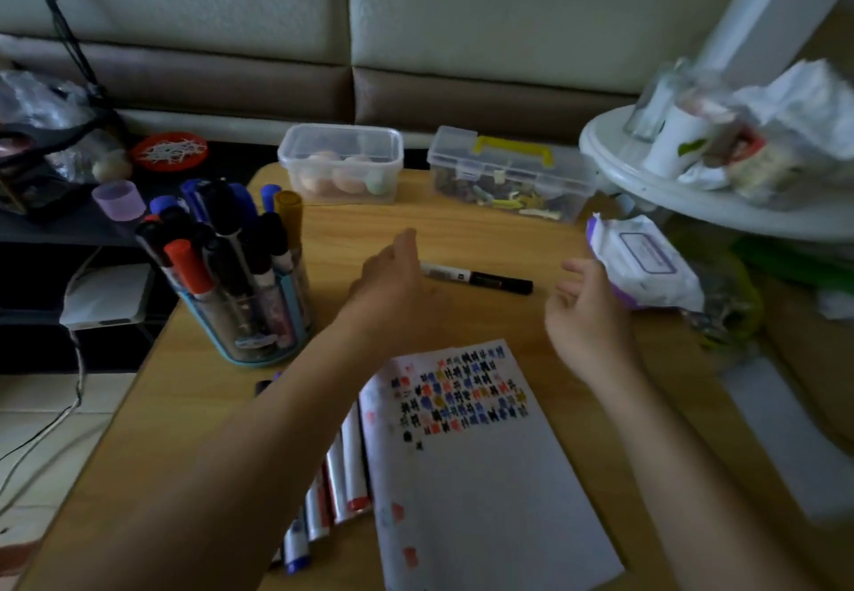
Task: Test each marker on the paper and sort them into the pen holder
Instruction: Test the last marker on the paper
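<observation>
Marker (480, 277), slim black cylinder, on woodgrain table (462, 230), left hand (393, 287), right hand (589, 313), grips slack, empty

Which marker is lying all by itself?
The black marker beyond the paper; the others stand in the pen holder or lie bunched along the paper's left edge.

Bare forearms (259, 442), left grip (393, 294), right grip (587, 317) (bare)

Dim, cool light; soft focus throughout; right-edge clutter motion-blurred; wide-angle bending at edges.
</observation>
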